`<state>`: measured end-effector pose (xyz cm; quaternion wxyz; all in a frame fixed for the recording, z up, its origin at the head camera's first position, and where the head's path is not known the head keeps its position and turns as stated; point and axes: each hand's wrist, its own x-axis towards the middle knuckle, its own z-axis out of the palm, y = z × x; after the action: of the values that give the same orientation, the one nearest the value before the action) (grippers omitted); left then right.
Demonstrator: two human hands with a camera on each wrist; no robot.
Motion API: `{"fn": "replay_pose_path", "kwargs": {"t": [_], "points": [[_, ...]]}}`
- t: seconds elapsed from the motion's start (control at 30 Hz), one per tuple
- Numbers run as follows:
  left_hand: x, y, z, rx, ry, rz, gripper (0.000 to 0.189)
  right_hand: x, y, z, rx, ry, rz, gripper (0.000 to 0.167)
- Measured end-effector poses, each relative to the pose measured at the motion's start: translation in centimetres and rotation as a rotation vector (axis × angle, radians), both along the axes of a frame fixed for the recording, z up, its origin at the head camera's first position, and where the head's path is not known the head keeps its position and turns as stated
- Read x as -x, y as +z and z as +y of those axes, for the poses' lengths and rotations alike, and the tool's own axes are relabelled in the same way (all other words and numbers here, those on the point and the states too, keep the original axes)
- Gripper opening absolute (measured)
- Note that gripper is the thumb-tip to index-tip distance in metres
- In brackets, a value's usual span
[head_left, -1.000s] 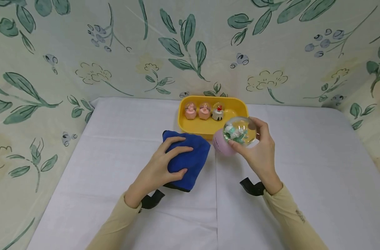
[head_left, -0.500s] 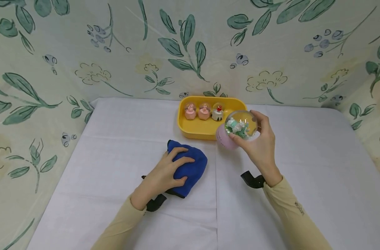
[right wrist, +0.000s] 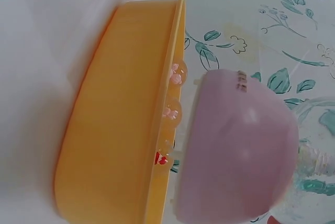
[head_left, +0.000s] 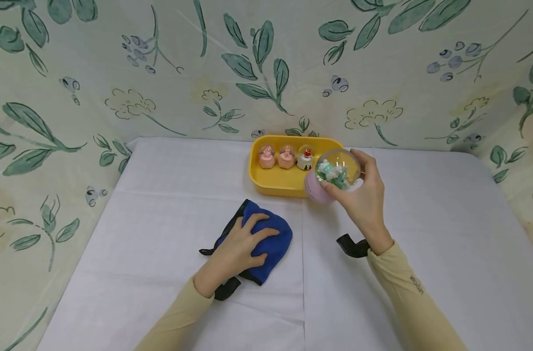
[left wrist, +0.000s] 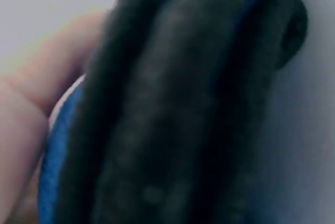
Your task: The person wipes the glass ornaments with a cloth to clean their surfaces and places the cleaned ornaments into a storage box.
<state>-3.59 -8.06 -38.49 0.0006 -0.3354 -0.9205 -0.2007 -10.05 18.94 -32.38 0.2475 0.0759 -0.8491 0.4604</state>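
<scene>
My right hand (head_left: 364, 204) holds a snow globe (head_left: 338, 169) by its clear ball, tilted with its lilac base (head_left: 317, 187) toward the lower left. Pale green and white figures show inside the ball. In the head view the globe overlaps the front right corner of the yellow tray (head_left: 277, 187); in the right wrist view its base (right wrist: 241, 145) is beside the tray wall (right wrist: 115, 114). My left hand (head_left: 237, 248) grips a folded blue cloth (head_left: 277, 241) with black edging, fingers spread and bent over it. Dark folded edges (left wrist: 157, 119) fill the left wrist view.
Inside the tray, three small globes stand in a row: two pink, one pink globe (head_left: 267, 157) at the left end, and a white one (head_left: 305, 159) with a red top. White cloth (head_left: 170, 195) covers the table. Behind it hangs a leaf-patterned curtain (head_left: 183, 63).
My left hand has drawn the blue cloth toward me and slightly right, and its black-edged left side now shows. My right hand has moved the snow globe farther back, closer over the tray.
</scene>
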Motion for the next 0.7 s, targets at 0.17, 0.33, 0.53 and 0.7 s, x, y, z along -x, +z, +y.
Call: {"fn": "replay_pose_path", "kwargs": {"t": [0.17,0.33,0.53,0.7], "points": [[-0.1,-0.4,-0.1,0.024,0.012,-0.030,0.065,0.6,0.1,-0.1,0.000,-0.009,0.000,0.082],[0.0,-0.8,-0.2,0.018,0.017,-0.056,0.073,1.4,-0.1,-0.1,0.002,-0.014,0.006,0.082],[0.0,-1.0,-0.2,0.033,0.017,-0.077,0.078,2.4,-0.4,-0.1,0.014,-0.019,0.008,0.081],[0.0,-1.5,-0.2,0.047,0.032,-0.127,0.080,3.3,-0.6,-0.1,0.032,-0.044,-0.018,0.079]]}}
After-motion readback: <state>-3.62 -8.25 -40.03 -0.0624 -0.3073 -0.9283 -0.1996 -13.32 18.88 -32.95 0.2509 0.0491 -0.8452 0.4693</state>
